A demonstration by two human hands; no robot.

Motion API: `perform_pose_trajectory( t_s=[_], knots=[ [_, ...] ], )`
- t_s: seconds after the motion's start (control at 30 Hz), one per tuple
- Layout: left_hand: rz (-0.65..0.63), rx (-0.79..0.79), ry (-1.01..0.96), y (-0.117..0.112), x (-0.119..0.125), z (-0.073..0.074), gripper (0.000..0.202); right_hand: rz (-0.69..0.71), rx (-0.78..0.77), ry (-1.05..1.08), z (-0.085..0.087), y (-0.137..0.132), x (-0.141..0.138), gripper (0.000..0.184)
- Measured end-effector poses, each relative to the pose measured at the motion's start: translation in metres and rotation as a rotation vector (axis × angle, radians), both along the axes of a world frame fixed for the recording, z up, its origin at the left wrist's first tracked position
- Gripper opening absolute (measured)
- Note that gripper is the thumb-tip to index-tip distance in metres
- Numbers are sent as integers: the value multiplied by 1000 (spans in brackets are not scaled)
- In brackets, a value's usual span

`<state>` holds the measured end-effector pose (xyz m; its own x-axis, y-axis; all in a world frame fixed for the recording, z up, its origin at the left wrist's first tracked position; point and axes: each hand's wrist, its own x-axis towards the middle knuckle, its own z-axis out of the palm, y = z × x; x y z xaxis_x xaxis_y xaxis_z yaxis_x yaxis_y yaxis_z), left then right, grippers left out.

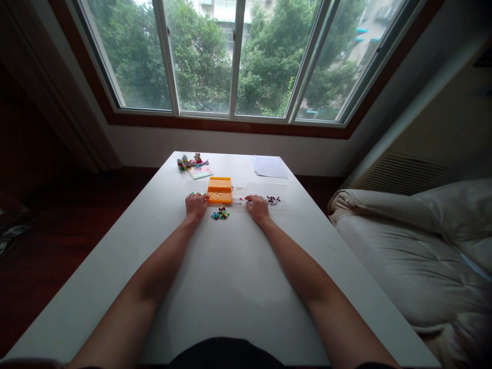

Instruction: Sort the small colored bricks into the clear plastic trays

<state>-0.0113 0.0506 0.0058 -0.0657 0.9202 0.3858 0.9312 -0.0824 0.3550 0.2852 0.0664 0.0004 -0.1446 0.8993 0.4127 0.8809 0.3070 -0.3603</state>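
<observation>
Both my arms stretch out over a white table (230, 277). My left hand (196, 205) rests knuckles up beside the left edge of an orange tray (220, 190), fingers curled under. My right hand (257, 207) lies to the tray's right, fingers curled near a clear plastic bag (266, 192) with small dark pieces. A small heap of coloured bricks (220, 214) sits on the table between my hands, untouched. What either hand holds, if anything, is hidden.
A small built brick model (188, 161) and a booklet (200, 172) lie at the far left of the table, a white paper sheet (269, 166) at the far right. A padded white couch (415, 256) stands to the right. Windows fill the far wall.
</observation>
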Motion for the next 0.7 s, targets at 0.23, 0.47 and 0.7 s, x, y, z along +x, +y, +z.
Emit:
perform_pose_trajectory(
  t_s=[0.23, 0.47, 0.7],
  knots=[
    [-20, 2, -11, 3, -1, -2, 25, 48, -9, -9, -1, 1, 0, 25],
    [-30, -14, 3, 3, -3, 0, 23, 53, -4, -15, -4, 2, 0, 23],
    [-41, -3, 46, 9, -10, -6, 23, 57, 5, -18, -5, 3, 1, 20]
  ],
)
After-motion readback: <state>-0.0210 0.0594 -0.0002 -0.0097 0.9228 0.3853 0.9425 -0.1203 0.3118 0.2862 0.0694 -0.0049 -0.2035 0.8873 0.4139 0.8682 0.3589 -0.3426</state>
